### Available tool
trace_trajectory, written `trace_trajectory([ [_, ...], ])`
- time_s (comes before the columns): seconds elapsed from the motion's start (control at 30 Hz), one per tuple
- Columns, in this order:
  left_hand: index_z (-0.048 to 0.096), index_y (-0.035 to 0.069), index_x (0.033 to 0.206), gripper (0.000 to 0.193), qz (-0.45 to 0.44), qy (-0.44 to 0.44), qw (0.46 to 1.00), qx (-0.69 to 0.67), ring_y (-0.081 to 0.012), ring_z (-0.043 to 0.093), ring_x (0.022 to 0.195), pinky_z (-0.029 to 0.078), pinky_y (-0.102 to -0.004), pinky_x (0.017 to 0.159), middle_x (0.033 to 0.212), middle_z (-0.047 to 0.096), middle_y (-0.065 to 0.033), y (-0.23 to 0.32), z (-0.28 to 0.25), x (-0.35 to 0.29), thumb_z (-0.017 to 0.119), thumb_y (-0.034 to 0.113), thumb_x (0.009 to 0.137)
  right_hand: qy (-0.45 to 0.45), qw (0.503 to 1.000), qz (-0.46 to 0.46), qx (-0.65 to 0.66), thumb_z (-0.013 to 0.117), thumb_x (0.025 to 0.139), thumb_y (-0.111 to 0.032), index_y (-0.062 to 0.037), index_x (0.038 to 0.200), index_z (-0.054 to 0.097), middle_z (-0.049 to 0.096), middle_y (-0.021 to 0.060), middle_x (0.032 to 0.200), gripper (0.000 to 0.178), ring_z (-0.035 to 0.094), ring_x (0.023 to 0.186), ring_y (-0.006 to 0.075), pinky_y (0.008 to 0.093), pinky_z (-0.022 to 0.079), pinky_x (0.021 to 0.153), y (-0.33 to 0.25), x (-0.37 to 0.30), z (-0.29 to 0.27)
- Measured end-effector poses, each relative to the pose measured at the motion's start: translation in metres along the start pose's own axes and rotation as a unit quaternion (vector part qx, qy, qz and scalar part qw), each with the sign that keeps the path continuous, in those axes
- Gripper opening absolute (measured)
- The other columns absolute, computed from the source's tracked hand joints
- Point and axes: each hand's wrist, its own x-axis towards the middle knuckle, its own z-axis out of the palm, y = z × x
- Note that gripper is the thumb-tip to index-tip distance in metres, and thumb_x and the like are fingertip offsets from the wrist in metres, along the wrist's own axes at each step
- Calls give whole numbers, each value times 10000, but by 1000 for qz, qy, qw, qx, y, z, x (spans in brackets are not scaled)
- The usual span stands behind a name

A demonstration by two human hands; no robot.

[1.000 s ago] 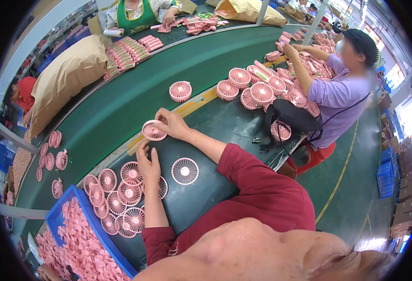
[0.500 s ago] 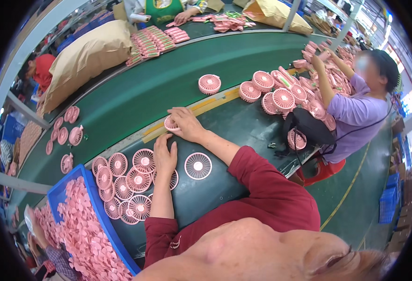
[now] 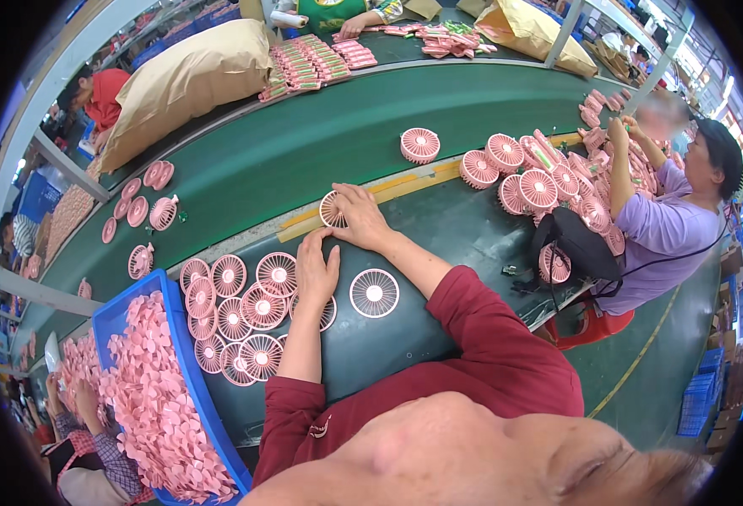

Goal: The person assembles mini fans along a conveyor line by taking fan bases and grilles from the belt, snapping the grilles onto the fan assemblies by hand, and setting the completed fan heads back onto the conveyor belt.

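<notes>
At the inner edge of the green belt, my right hand point(image 3: 361, 221) lies with its fingers over a round pink fan grille point(image 3: 331, 211), gripping it. My left hand point(image 3: 316, 268) is just nearer to me, its fingers stretched out and thumb apart, fingertips close to that grille's lower side. Under and beside my left wrist lies a group of similar pink grilles point(image 3: 262, 306), some overlapping. One more grille point(image 3: 374, 293) lies flat by itself to the right of my left hand, below my right forearm.
A blue bin point(image 3: 173, 329) of small pink pieces stands at left. Pink fan parts lie on the curved green belt point(image 3: 304, 135). A pile of fan heads point(image 3: 538, 190) and a black bag point(image 3: 575, 249) sit at right, beside a person in purple point(image 3: 671, 198). Large paper sacks point(image 3: 190, 84) stand beyond.
The whole view has shifted, so the bench things appear farther right. Both hands stay at the same grille by the belt edge, with little visible change in their grip.
</notes>
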Motion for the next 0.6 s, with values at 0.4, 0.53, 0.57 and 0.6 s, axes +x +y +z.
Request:
trace_trajectory([
  [0.4,561,40,1203,365,6,3,1000,-3,-359,550,1132,433,-443,972,1207,590,-178,2,-1,0,635,116,854,-3,1000,9,7,812,670,-237,-82,944,555,485,183,1400,407,400,1326,374,498,328,1066,0,-1,-1],
  [0.53,562,41,1197,361,8,0,1000,1,-361,548,1133,432,-444,973,1207,590,-178,2,-1,1,635,112,851,-5,1000,11,6,813,671,-249,-81,958,559,481,181,1404,418,398,1329,374,498,324,1069,0,-1,0],
  [0.57,563,41,1195,360,7,0,1000,1,-360,548,1134,432,-445,974,1207,590,-178,2,-1,1,637,110,850,-6,1000,9,4,814,671,-254,-82,969,563,478,181,1406,426,396,1331,374,498,321,1072,0,-1,-1],
  [0.6,563,42,1194,360,6,-1,1000,1,-360,548,1134,431,-445,976,1207,590,-178,3,-1,1,638,107,848,-6,1000,7,2,815,670,-260,-83,980,567,476,181,1408,434,394,1332,374,498,318,1075,1,-1,-1],
])
